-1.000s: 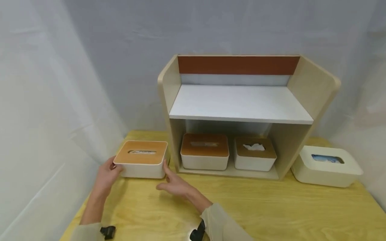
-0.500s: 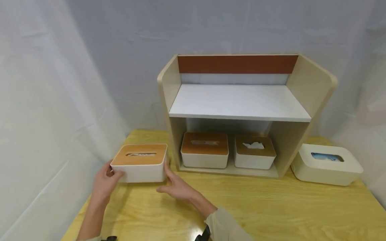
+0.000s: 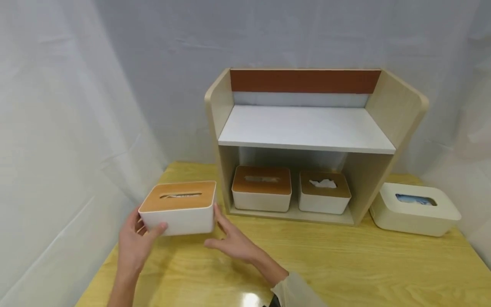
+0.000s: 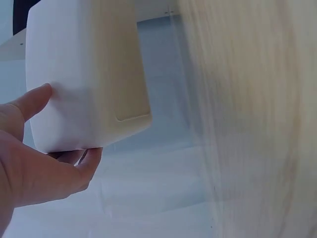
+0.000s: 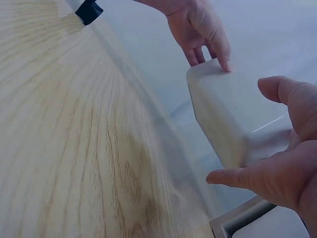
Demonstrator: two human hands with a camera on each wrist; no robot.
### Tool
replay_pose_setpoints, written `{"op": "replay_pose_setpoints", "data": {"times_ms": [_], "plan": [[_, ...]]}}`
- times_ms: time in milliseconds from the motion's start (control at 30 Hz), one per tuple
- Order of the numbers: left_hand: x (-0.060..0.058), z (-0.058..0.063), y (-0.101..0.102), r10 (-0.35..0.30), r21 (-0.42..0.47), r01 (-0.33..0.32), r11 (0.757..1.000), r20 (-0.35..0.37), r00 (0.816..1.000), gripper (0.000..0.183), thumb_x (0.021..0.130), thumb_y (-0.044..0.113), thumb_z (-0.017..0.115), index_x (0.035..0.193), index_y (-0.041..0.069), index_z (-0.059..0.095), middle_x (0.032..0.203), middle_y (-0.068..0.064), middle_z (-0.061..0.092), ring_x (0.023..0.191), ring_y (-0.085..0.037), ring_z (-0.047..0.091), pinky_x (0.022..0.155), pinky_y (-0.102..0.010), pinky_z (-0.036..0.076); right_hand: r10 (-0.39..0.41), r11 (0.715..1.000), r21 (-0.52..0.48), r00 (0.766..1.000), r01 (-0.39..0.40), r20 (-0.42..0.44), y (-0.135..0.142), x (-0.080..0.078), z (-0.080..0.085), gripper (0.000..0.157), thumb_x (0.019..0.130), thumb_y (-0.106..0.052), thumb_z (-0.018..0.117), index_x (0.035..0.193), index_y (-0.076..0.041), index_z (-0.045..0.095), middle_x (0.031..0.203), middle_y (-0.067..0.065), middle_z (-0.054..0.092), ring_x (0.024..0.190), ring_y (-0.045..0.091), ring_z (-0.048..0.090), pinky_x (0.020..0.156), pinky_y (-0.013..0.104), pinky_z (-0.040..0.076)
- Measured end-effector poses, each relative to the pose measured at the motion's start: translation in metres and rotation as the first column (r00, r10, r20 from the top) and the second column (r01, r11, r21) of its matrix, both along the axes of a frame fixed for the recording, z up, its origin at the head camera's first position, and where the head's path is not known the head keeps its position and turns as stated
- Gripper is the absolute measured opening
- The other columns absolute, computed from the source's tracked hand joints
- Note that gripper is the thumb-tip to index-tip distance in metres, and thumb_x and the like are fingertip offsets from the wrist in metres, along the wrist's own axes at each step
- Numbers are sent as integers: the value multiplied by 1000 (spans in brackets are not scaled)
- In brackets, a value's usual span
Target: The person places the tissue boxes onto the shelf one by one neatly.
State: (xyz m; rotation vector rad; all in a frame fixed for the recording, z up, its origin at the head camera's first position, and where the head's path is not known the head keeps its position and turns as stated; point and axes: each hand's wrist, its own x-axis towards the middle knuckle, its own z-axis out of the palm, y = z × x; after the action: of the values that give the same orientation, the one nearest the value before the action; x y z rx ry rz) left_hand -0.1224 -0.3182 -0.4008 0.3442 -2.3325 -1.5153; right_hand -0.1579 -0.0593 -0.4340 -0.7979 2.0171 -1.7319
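Observation:
A white tissue box (image 3: pixel 180 219) with a light wooden lid (image 3: pixel 168 204) is held up off the table, its underside visible in the left wrist view. My left hand (image 3: pixel 134 243) grips its left end, thumb on the front face and fingers around the side. Against its right side lie the straight fingers of my right hand (image 3: pixel 238 243); that thumb sticks out, away from the front face. In the right wrist view both hands are at the box's two ends. Tissue shows in the lid's slot.
Right of the box stands a two-tier shelf (image 3: pixel 307 128). Its lower level holds a brown-lidded tissue box (image 3: pixel 261 200) and a smaller tissue box (image 3: pixel 324 202). A cream tissue box (image 3: pixel 418 219) sits on the wooden table (image 3: pixel 345 264) beyond the shelf's right side.
The light-lidded tissue box has come up off the table and toward me, tilting slightly, its right end higher. Both hands moved with it; the other boxes stayed in place.

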Motion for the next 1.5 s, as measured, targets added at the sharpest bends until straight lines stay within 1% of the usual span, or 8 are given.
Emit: {"op": "replay_pose_setpoints", "data": {"times_ms": [300, 433, 600, 800, 900, 1233, 1367, 1500], "plan": [[22, 10, 11, 9, -69, -13, 998, -67, 998, 89, 80, 10, 83, 155, 10, 35, 147, -18, 48, 119, -24, 53, 85, -2, 41, -11, 997, -81, 1000, 10, -5, 14, 18, 11, 96, 94, -22, 67, 158, -39, -3, 166, -4, -6, 150, 26, 15, 110, 62, 31], [32, 19, 18, -9, -95, -3, 995, -132, 991, 86, 79, 7, 84, 153, 13, 40, 138, -17, 55, 110, -5, 55, 84, -4, 45, -20, 997, -72, 1000, 20, -9, 24, 28, 21, 96, 95, -22, 67, 156, -43, -4, 166, -6, -8, 150, 25, 16, 111, 59, 32], [37, 31, 31, -61, -153, 23, 988, -247, 967, 83, 77, -3, 82, 150, 14, 46, 131, -12, 60, 104, 6, 55, 83, -9, 50, -15, 995, -103, 999, 11, -41, 43, 35, 38, 97, 96, -21, 67, 158, -37, -5, 165, -7, -12, 151, 24, 14, 112, 60, 30], [40, 42, 50, -126, -171, 73, 983, -325, 937, 84, 74, -9, 81, 148, 10, 47, 132, -13, 60, 107, 0, 57, 85, -10, 50, -56, 993, -106, 996, 48, -66, 62, 45, 48, 99, 95, -21, 68, 158, -38, -6, 165, -8, -12, 151, 25, 13, 113, 59, 29], [43, 46, 59, -147, -176, 89, 980, -352, 925, 85, 74, -10, 81, 148, 14, 48, 130, -10, 62, 107, -3, 58, 87, -11, 50, -86, 993, -93, 992, 78, -88, 71, 52, 52, 100, 94, -22, 69, 157, -41, -6, 165, -9, -9, 151, 24, 11, 113, 58, 27], [47, 68, 77, -249, -309, 98, 946, -499, 830, 93, 71, -13, 82, 151, 14, 44, 130, -15, 62, 107, -2, 56, 88, -10, 49, -177, 982, -97, 970, 163, -169, 88, 73, 82, 107, 91, -15, 72, 158, -36, -8, 165, -8, -7, 152, 20, 0, 118, 56, 15], [46, 85, 83, -290, -326, 115, 938, -563, 774, 95, 67, -18, 82, 150, 12, 45, 133, -15, 61, 106, -7, 58, 87, -12, 50, -191, 978, -131, 952, 163, -239, 94, 76, 99, 108, 90, -8, 71, 159, -32, -9, 166, -5, -8, 152, 21, 0, 118, 54, 15], [41, 105, 93, -329, -341, 141, 929, -593, 734, 94, 68, -18, 81, 150, 11, 45, 137, -11, 59, 109, -11, 58, 88, -15, 51, -216, 971, -165, 932, 174, -290, 102, 75, 116, 109, 89, -1, 69, 159, -31, -10, 166, -6, -10, 152, 18, -1, 119, 48, 14]]}}
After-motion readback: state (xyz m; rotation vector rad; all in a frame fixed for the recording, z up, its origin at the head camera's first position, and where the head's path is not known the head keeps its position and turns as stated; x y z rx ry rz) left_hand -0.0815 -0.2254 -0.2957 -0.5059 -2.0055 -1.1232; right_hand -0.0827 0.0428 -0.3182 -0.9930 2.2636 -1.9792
